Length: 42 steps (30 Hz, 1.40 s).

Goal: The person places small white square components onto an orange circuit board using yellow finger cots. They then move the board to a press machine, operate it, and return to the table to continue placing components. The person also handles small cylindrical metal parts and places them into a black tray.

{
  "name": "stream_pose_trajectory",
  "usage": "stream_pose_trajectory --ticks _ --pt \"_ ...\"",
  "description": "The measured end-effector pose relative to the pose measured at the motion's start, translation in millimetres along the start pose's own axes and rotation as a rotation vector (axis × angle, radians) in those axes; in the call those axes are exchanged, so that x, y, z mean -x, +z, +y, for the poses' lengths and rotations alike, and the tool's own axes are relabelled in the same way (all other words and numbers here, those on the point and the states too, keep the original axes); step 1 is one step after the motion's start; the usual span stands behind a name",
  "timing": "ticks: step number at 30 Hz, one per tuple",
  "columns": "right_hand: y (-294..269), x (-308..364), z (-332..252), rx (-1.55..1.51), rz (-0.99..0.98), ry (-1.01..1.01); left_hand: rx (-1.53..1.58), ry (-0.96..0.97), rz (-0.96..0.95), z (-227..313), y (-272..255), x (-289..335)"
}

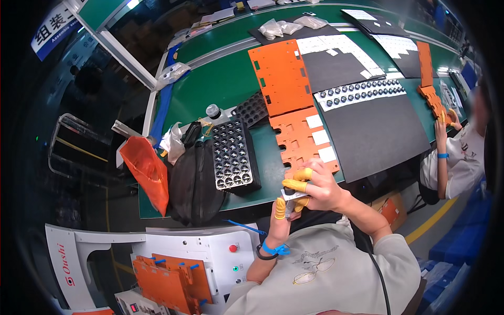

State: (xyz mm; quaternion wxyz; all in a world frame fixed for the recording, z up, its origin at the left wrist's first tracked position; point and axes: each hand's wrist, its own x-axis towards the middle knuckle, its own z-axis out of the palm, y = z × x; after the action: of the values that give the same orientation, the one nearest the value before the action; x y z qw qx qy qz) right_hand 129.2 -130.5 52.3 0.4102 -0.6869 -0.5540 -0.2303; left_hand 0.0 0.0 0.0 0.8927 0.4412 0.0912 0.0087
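In front of my chest, my right hand (323, 189) pinches a small black round part with a white flat edge (290, 195), its fingers in yellow finger cots. My left hand (280, 218), also with yellow cots, closes round the same part from below. Fingers hide much of it, so its exact kind does not show. Just beyond my hands lies an orange fixture plate (302, 139) with cutouts and white labels. A taller orange panel (282, 79) adjoins its far edge. To the left stands a black tray (233, 155) filled with rows of round, shiny parts.
Right of the fixture, a dark mat (375, 134) bears a white strip of black round parts (362, 94). A black bag (194, 181) and an orange bag (147, 170) sit at the left edge. A co-worker's hands (443, 121) handle another orange fixture at far right.
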Motion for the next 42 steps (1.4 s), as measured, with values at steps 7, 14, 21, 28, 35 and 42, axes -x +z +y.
stream_pose_trajectory --ticks 7,14,21,28,35,42 --pt "-8.3 20.9 22.0 0.057 -0.076 0.077 -0.707 0.430 0.156 12.6 9.6 -22.7" --pt "-8.2 47.3 20.4 -0.035 -0.187 0.224 -0.726 0.406 0.146 -2.2 6.3 -36.5" --pt "-5.1 61.5 17.0 -0.168 -0.130 0.460 -0.772 0.308 0.130 -4.9 6.1 -43.5" --pt "1.1 74.4 29.5 -0.441 -0.132 0.528 -0.995 0.486 0.088 7.1 12.1 -42.4" --pt "-5.6 74.7 28.2 -0.426 -0.176 0.558 -1.599 0.913 -0.018 13.5 10.5 -44.5" --pt "3.4 83.2 32.8 -0.064 0.018 0.297 -1.747 1.041 -0.150 21.2 10.3 -45.9"
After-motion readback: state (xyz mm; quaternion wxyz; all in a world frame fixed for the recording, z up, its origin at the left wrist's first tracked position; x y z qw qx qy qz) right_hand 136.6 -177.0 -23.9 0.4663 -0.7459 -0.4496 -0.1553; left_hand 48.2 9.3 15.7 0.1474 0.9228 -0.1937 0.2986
